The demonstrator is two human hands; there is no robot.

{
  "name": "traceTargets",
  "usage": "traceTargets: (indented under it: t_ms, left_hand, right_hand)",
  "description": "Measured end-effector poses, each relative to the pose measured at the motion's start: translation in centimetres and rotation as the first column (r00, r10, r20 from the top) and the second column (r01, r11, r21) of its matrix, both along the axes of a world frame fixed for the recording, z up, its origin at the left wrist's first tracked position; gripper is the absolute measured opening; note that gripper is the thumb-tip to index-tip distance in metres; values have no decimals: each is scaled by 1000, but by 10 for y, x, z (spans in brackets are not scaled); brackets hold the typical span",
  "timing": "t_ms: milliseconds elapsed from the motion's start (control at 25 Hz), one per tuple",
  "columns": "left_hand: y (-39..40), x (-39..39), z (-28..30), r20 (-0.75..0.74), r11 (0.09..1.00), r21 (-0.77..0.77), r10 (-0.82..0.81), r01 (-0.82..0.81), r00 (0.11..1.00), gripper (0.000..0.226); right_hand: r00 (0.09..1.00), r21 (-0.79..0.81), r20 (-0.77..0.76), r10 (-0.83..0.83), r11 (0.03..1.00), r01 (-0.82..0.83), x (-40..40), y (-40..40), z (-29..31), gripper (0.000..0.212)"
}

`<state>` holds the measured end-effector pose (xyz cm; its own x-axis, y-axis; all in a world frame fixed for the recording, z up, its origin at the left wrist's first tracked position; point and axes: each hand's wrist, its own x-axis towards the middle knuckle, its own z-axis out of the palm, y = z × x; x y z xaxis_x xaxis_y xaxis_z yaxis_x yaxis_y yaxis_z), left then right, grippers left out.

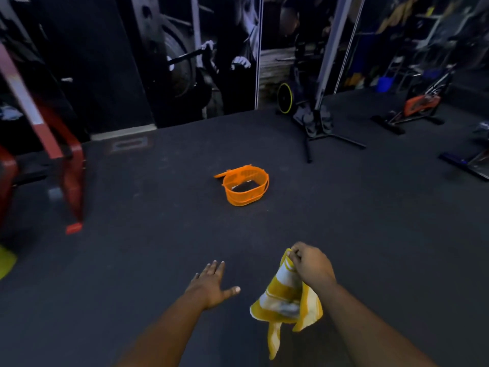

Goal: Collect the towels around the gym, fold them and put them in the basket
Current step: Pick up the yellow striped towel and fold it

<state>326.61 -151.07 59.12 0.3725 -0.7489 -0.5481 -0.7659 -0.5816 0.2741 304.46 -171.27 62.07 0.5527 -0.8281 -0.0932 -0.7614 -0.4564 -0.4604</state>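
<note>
A: What does your right hand (311, 263) have?

B: Your right hand, at lower right of the frame, pinches the top edge of a towel (284, 298). The fingers are curled round the cloth. The towel is yellow with white stripes, and it hangs down bunched below your fist, one narrow corner trailing lowest toward the bottom edge.

A: And your left hand (211, 283)?

B: It holds nothing. You have it stretched out flat at lower centre, palm down, fingers straight and a little spread, thumb pointing toward the towel. It is near the towel but apart from it.

A: Where is the basket (244, 188)?

B: At the middle of the frame, on the dark floor (370, 221), well apart from both hands. It is orange, with its lid (225, 174) swung open at its upper-left side. Something dark and pale lies inside; you cannot tell what it is.

A: What else is around you?

B: A red frame (71, 176) stands at the left edge. A black stand (317, 123) is at upper right of centre, with a yellow-rimmed wheel (285, 98) just left of it. An orange bike (420, 104) sits at far upper right. A dark mural (201, 56) fills the top centre.
</note>
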Motion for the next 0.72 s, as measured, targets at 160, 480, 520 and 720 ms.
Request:
traceTargets:
  t_ms: [160,480,520,720]
  left_hand:
    - [-97,28,4,35,1000,4,-10,10,999,120]
    - [-256,56,8,29,993,-48,109,-107,994,126]
    - [-274,58,8,-7,990,-55,131,-131,991,128]
    - [-354,77,-12,-222,950,-120,257,-288,941,120]
  right_hand:
    - [995,32,83,-48,998,45,27,-91,-10,21]
    - [878,273,477,-35,956,-110,100,-264,3,25]
    - [847,317,527,-63,940,-127,113,-284,10,28]
    - [674,462,700,-235,869,-177,176,-361,49,28]
